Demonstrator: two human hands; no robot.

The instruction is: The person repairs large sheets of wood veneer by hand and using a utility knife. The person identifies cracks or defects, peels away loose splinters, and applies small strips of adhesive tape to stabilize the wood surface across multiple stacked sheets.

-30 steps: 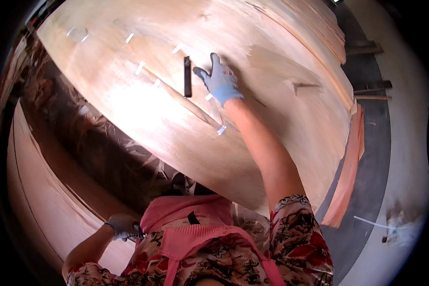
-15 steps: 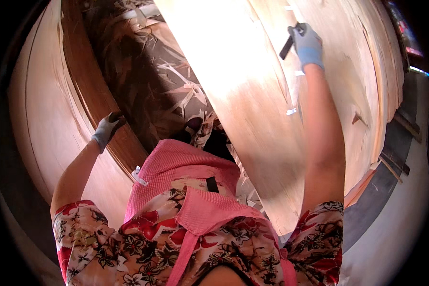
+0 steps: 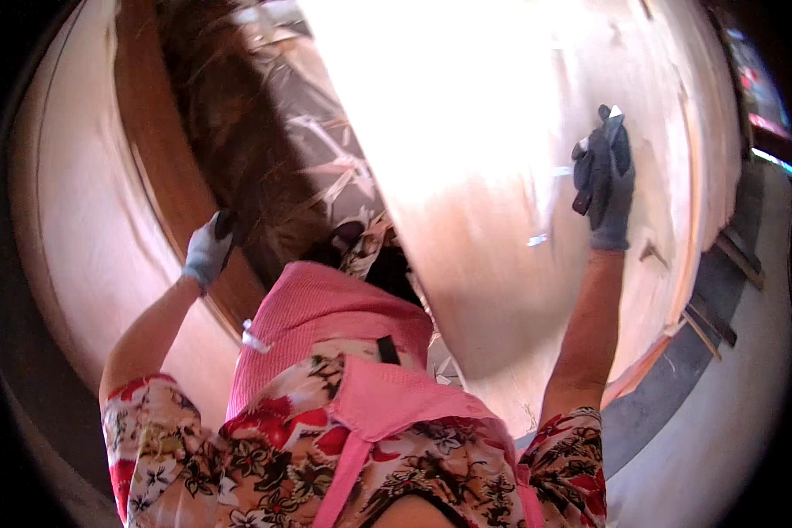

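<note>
My right hand (image 3: 605, 180), in a grey glove with dark palm and fingers, is turned palm up above the pale wood veneer sheet (image 3: 475, 290). Its fingers are curled around a black bar-shaped tool (image 3: 597, 180), mostly lost against the dark glove. A small white tip (image 3: 615, 112) shows at the fingertips; I cannot tell what it is. My left hand (image 3: 209, 251), also gloved, is at the brown edge of the left-hand stack (image 3: 163, 150). Its dark fingers are bent inward, and whatever they may hold is hidden. White tape pieces (image 3: 537, 240) stick to the right-hand sheet.
Between the two stacks, wood scraps (image 3: 326, 145) litter the floor around my feet. A torn sliver (image 3: 653, 253) rises from the right-hand veneer. Wooden bars (image 3: 739, 255) jut out beyond its right edge. A white tag-like piece (image 3: 253, 336) lies by my pink apron (image 3: 326, 304).
My right hand has come nearer and to the right, turning from back up to palm up, away from the tape line. My left hand has shifted slightly nearer, its fingers drawn in.
</note>
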